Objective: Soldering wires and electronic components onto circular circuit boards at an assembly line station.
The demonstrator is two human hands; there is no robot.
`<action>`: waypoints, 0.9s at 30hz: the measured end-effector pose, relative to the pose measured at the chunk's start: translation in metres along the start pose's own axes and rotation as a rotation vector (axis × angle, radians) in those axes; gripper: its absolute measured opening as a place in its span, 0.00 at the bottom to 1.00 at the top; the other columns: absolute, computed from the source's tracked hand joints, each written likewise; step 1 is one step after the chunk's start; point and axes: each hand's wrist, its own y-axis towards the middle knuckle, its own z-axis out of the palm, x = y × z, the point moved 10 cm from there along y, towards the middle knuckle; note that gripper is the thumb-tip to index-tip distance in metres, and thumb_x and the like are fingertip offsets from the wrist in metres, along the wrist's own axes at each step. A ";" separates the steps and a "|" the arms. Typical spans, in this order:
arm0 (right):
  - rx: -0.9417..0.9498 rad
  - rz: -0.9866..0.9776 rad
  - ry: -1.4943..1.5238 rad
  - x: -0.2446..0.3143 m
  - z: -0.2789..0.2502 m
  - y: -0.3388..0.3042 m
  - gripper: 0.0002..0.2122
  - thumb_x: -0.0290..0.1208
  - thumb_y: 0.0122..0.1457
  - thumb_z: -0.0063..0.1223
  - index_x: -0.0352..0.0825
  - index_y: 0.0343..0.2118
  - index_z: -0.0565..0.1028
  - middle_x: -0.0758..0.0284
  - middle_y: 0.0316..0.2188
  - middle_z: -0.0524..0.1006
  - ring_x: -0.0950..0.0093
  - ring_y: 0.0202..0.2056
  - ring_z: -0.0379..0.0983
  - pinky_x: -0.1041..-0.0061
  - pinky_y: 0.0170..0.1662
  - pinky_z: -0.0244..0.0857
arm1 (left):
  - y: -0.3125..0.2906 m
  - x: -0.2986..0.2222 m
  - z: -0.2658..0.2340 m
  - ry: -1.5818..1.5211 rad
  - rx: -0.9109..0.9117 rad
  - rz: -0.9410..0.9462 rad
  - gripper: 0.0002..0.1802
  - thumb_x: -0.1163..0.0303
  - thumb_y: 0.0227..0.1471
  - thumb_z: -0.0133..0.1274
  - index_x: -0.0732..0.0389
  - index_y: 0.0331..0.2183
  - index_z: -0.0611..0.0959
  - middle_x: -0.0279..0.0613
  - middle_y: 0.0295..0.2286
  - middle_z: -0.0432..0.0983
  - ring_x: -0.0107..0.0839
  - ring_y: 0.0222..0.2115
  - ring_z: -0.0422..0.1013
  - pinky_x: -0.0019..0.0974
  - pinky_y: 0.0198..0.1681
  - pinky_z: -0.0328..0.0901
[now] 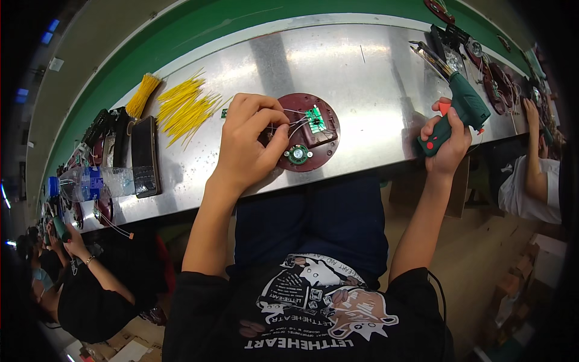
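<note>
My left hand (248,140) is over the left side of a round maroon disc (325,158), with thumb and fingers curled together in a pinch. Thin white wires (293,125) run from a small green circuit board (315,119) toward those fingertips; what they hold is hidden. The board sits on a dark rectangular box on the disc. A round green-rimmed part (298,155), like a small speaker, lies closer to me. Off to the right, my right hand (447,140) grips a green soldering gun (469,104) with a red trigger, its metal tip pointing up and away.
Yellow wires (188,108) lie loose at the left, beside a yellow bundle (143,95). Closer stand a dark phone-like slab (145,158) and a lying plastic bottle (90,183). More maroon discs (496,89) with wires crowd the right end. Co-workers sit at both sides.
</note>
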 end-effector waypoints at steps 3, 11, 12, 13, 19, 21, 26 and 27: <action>0.002 0.004 0.008 -0.001 -0.001 0.000 0.15 0.33 0.64 0.46 0.24 0.45 0.71 0.59 0.35 0.73 0.78 0.20 0.67 0.77 0.21 0.61 | 0.002 -0.006 0.000 0.051 -0.018 0.042 0.07 0.76 0.42 0.60 0.64 0.29 0.81 0.42 0.33 0.77 0.42 0.37 0.69 0.41 0.41 0.66; 0.007 -0.001 0.012 0.001 0.000 0.000 0.15 0.33 0.64 0.46 0.24 0.46 0.70 0.59 0.35 0.73 0.78 0.19 0.67 0.78 0.21 0.61 | 0.009 -0.019 0.005 0.080 -0.056 0.140 0.07 0.77 0.46 0.58 0.64 0.32 0.80 0.43 0.30 0.77 0.45 0.33 0.71 0.44 0.40 0.65; 0.006 -0.001 0.003 0.002 0.001 0.001 0.15 0.33 0.64 0.46 0.25 0.46 0.70 0.59 0.35 0.73 0.78 0.19 0.67 0.78 0.21 0.61 | 0.010 -0.022 0.007 0.109 -0.051 0.127 0.07 0.77 0.47 0.58 0.63 0.32 0.80 0.43 0.30 0.77 0.46 0.32 0.71 0.45 0.39 0.65; 0.009 0.004 -0.003 0.001 0.002 0.000 0.15 0.33 0.64 0.46 0.25 0.46 0.70 0.59 0.35 0.73 0.78 0.19 0.67 0.78 0.21 0.61 | 0.009 -0.026 0.008 0.142 -0.046 0.111 0.07 0.78 0.47 0.57 0.63 0.33 0.80 0.43 0.30 0.77 0.46 0.32 0.71 0.45 0.39 0.65; 0.007 0.000 0.010 0.001 -0.001 0.000 0.15 0.34 0.64 0.46 0.25 0.45 0.71 0.59 0.36 0.73 0.78 0.19 0.66 0.78 0.21 0.61 | 0.003 -0.037 0.025 0.324 -0.123 -0.007 0.08 0.79 0.49 0.55 0.63 0.35 0.79 0.43 0.29 0.77 0.43 0.31 0.70 0.43 0.37 0.63; 0.007 0.004 0.013 0.000 0.001 -0.001 0.15 0.34 0.64 0.46 0.25 0.45 0.71 0.59 0.36 0.73 0.78 0.19 0.66 0.78 0.21 0.61 | -0.001 -0.037 0.030 0.404 -0.170 0.031 0.09 0.80 0.49 0.54 0.62 0.35 0.79 0.42 0.28 0.76 0.42 0.30 0.70 0.42 0.35 0.63; 0.013 0.005 -0.004 0.000 0.003 -0.001 0.15 0.34 0.64 0.47 0.24 0.45 0.71 0.59 0.36 0.73 0.78 0.19 0.67 0.78 0.21 0.61 | 0.000 -0.033 0.032 0.350 -0.111 0.043 0.09 0.80 0.48 0.54 0.62 0.35 0.79 0.41 0.27 0.76 0.40 0.29 0.70 0.41 0.35 0.62; 0.014 0.004 -0.002 0.001 0.002 -0.001 0.15 0.34 0.64 0.47 0.24 0.45 0.71 0.59 0.36 0.73 0.78 0.19 0.67 0.78 0.21 0.61 | 0.001 -0.035 0.033 0.336 -0.103 0.064 0.09 0.80 0.48 0.55 0.62 0.35 0.79 0.41 0.26 0.76 0.40 0.28 0.69 0.41 0.34 0.62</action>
